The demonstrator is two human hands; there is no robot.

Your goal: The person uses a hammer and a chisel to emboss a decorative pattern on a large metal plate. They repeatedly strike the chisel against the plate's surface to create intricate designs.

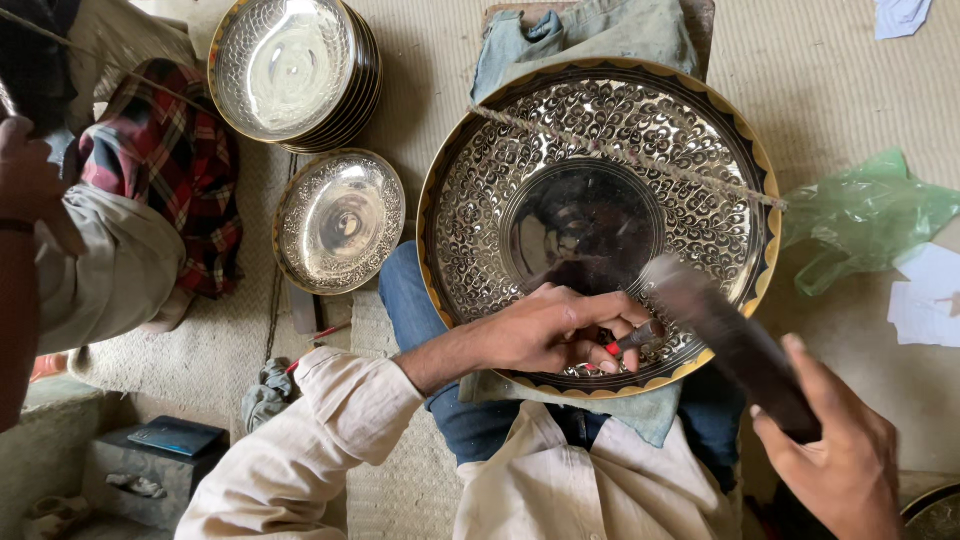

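Woven mat floor. Large engraved tray mostly patterned; left hand pinching a chisel, right hand gripping a hammer.

A floor-level metal-engraving workshop: a large patterned brass tray rests on the seated person's lap, the left hand steadying a chisel, the right hand swinging a hammer; finished bowls are stacked beyond the left hand on the matted floor.
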